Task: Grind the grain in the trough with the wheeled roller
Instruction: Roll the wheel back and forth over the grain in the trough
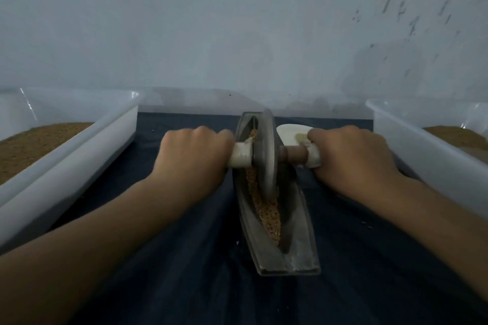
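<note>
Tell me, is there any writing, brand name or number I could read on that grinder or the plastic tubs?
None: no word, label, brand or number is readable in this view.
The metal trough and wheeled roller show no marking; the left hand and right hand cover its handle ends.
The left tub and right tub are plain.
Marks on the wall are scuffs, not writing.

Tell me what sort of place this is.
Likely a makeshift grinding station against a bare painted wall: a metal trough with its wheeled roller sits on a dark cloth, between a left bin and right bin holding brown meal.
</note>
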{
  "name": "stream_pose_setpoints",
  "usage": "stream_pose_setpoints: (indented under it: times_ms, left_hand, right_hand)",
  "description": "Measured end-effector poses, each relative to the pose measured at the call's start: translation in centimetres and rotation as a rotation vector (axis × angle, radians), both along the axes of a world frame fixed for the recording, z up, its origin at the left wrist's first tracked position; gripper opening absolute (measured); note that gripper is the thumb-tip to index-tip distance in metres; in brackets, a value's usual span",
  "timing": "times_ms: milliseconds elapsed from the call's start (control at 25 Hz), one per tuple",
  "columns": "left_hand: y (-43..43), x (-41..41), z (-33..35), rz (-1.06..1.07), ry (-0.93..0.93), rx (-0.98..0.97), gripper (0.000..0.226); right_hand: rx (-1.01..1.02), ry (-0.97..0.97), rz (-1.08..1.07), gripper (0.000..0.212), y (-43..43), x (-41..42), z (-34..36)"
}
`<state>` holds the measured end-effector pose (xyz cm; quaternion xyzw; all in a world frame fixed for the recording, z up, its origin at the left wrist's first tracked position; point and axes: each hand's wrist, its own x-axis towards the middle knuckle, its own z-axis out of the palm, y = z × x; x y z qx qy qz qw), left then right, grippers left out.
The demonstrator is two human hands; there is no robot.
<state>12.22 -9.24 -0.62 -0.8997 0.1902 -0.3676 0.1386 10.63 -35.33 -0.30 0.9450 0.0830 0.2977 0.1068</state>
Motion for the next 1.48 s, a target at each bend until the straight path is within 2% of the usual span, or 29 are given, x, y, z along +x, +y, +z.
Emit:
stream_pose_setpoints:
  times_ms: [80, 160, 240, 360, 520, 640, 840, 920, 1000, 1080, 1280, 1360, 1480]
  left_hand:
    - [1.4, -2.6, -0.1, -0.075, 0.003, 0.011, 0.048]
    - [2.2, -3.5, 0.0, -0.136, 0.043, -0.017, 0.051]
    - [1.9, -2.8, -0.1, -0.101, 0.071, -0.055, 0.051]
    - [0.5, 0.7, -0.6, 0.050, 0.021, -0.051, 0.040]
    - [-0.8, 6.1, -0.4, 0.084, 0.030, -0.108, 0.013]
    - [-0.8, 5.9, -0.6, 0.082, 0.044, -0.138, 0.022]
    - [2.0, 0.3, 1.0, -0.147, 0.075, 0.074, 0.022]
    - [3.1, -1.0, 2.0, -0.198, 0.101, 0.097, 0.021]
    - [3.0, -1.3, 1.9, -0.122, 0.151, 0.084, 0.025]
    - [2.2, 0.4, 0.2, -0.009, 0.157, 0.047, 0.020]
    - [-0.7, 6.5, 0.7, 0.088, 0.035, -0.035, 0.010]
    - [-0.8, 6.8, 0.6, 0.094, 0.039, -0.069, 0.012]
    - [0.3, 3.4, -0.3, 0.027, -0.001, -0.072, 0.031]
  right_hand:
    - [-0.053, -0.043, 0.067, 0.024, -0.6, -2.9, 0.5]
    - [-0.052, -0.017, 0.106, 0.029, -0.9, -4.3, 1.1]
    - [-0.073, 0.005, 0.060, 0.032, -0.5, -3.4, 1.2]
    - [-0.053, 0.000, -0.049, 0.032, 0.8, 1.0, 0.9]
    - [0.014, 0.033, -0.100, 0.020, 1.6, 6.5, 1.3]
    - [-0.039, 0.004, -0.071, 0.013, 1.8, 5.8, 1.8]
    - [-0.009, 0.044, 0.032, 0.028, -0.5, -1.0, 0.1]
    - [0.001, 0.029, 0.111, 0.033, -1.4, -2.9, 0.2]
    - [-0.015, 0.006, 0.115, 0.036, -1.4, -3.0, 0.4]
    - [-0.047, -0.061, 0.031, 0.038, -0.6, -1.0, 0.2]
    - [0.077, 0.052, -0.119, 0.004, 1.4, 7.0, 0.7]
    - [0.058, 0.007, -0.089, 0.001, 1.4, 6.9, 0.9]
    - [0.009, -0.030, -0.027, 0.021, 1.2, 3.1, 0.6]
